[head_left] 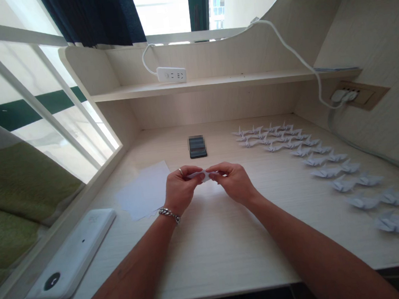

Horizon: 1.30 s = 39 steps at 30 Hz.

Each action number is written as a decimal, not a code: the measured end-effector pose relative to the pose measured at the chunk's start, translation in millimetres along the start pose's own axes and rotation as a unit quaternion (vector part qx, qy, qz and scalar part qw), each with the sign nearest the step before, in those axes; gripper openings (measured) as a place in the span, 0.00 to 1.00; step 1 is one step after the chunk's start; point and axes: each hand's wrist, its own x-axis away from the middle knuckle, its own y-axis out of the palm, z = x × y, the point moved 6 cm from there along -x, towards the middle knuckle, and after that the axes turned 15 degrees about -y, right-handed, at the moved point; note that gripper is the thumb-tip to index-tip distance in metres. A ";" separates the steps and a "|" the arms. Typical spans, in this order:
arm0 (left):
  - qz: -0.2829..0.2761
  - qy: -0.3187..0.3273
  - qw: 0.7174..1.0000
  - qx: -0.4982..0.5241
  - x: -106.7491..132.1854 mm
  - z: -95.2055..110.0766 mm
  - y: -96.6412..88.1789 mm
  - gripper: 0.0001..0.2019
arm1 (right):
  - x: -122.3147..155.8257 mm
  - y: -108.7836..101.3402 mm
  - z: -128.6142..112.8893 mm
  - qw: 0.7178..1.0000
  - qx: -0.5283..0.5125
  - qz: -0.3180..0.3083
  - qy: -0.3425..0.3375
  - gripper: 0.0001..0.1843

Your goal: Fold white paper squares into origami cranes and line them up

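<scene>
A small folded piece of white paper [206, 176] is held between both hands above the middle of the desk. My left hand [183, 185], with a ring and a chain bracelet, pinches its left side between thumb and fingers. On the right side, my right hand [231, 180] pinches it the same way. Much of the paper is hidden behind the fingers. Left of my left hand lie loose white paper sheets [143, 191], overlapping. Several folded paper cranes [325, 171] stand in rows along the right part of the desk.
A dark phone-like object [198, 147] lies beyond my hands. A long white device [75, 253] with a black cable sits at the left edge. On the shelf [214, 85] rests a white power strip [171, 74]. A white cord runs to the wall socket [365, 94].
</scene>
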 end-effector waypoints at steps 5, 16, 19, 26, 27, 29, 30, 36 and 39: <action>-0.008 0.001 1.000 -0.008 1.5 0.5 1.1 0.11 | -0.1 -0.5 1.1 1.000 0.003 -0.002 0.006 0.09; -0.049 -0.013 0.998 -0.038 2.7 0.4 6.4 0.11 | 0.4 4.2 7.8 0.998 -0.053 -0.015 0.039 0.07; -0.060 -0.019 0.997 -0.042 2.4 -1.0 7.7 0.12 | 0.6 6.8 10.2 0.994 -0.080 -0.028 0.063 0.09; -0.096 -0.067 0.992 -0.044 2.4 -2.5 12.2 0.13 | 1.9 10.3 17.1 0.986 -0.118 -0.046 0.111 0.11; -0.100 -0.073 0.991 -0.045 2.3 -2.8 12.4 0.13 | 2.0 10.4 17.2 0.985 -0.122 -0.045 0.113 0.11; -0.103 -0.075 0.991 -0.049 2.1 -2.3 12.0 0.13 | 2.6 10.3 16.8 0.983 -0.136 -0.038 0.121 0.10; -0.102 -0.072 0.991 -0.052 2.1 -1.6 11.5 0.13 | 3.0 10.5 16.5 0.980 -0.147 -0.033 0.127 0.10; -0.095 -0.066 0.993 -0.037 4.9 4.6 10.4 0.10 | 3.7 10.9 11.6 0.966 -0.204 -0.012 0.159 0.10; -0.093 -0.070 0.993 -0.016 6.3 6.4 10.5 0.09 | 3.4 9.8 10.2 0.964 -0.210 0.006 0.164 0.10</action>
